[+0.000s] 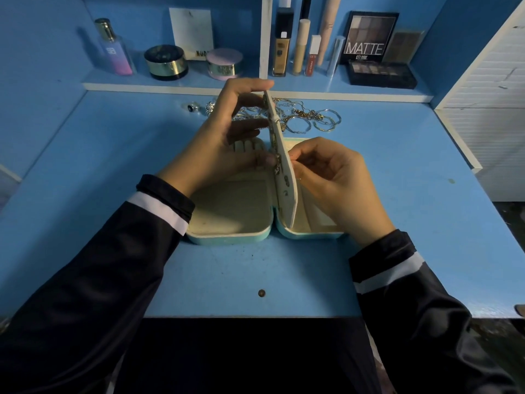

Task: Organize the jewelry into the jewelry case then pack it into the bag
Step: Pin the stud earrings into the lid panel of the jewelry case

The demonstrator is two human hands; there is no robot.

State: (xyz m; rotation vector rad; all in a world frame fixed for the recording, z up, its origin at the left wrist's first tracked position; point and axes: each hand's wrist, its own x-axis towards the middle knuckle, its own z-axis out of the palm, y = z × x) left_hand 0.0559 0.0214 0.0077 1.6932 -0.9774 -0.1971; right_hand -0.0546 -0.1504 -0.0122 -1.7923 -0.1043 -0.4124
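- Bottle (115,49) and two jars (166,62) stand on the shelf (176,86) at far left
- Ring (193,107) lies on the desk (397,172), just left of the jewelry pile
- Left hand (227,137) reaches over the case's left half; thumb lies along the panel's far top corner, fingers curl against its left face; it holds the panel upright
- Case (227,239) lies open at mid-desk, near the person; its two teal halves sit side by side, left and right; the hinge runs from near to far
- Panel (285,166) stands on edge along the hinge, long axis pointing away from the person, tilted slightly right; small earrings (277,163) are pinned in a row on its left face
- Right hand (338,183) rests over the right half; fingers curled, thumb and forefinger tips drawn together against the panel's right face; whether they pinch anything cannot be told
- Jewelry (309,118), a tangle of chains and bangles, lies on the desk just behind the case, partly hidden by the left hand and panel
- Palette (369,38) stands on the shelf at far right
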